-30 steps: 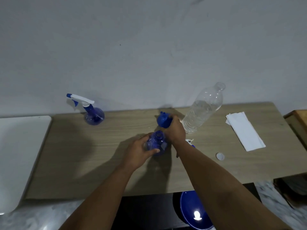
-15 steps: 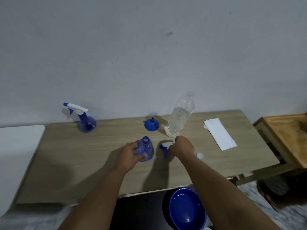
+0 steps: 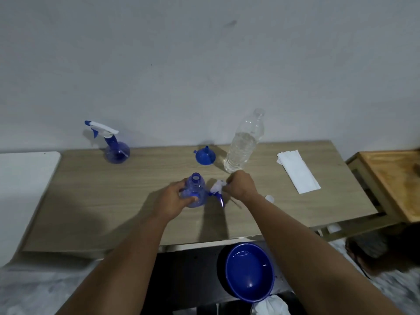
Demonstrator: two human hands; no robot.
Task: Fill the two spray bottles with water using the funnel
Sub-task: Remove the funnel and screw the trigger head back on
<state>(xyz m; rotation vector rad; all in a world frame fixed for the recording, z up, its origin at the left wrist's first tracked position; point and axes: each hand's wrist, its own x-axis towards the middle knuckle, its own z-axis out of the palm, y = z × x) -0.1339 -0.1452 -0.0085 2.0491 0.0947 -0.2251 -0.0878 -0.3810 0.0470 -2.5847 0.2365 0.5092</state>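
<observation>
Head view: left hand curls round the open spray bottle, upright at table centre. Right hand, just right of the bottle, pinches the detached spray head. Funnel behind bottle, beside water bottle; second spray bottle far left.

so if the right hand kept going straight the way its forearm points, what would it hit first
Probably the water bottle: the right hand, gripping the spray head, points up and left toward the wall, and the bottle's base sits just beyond its knuckles. Depth is unclear, so it might pass toward the funnel.
</observation>
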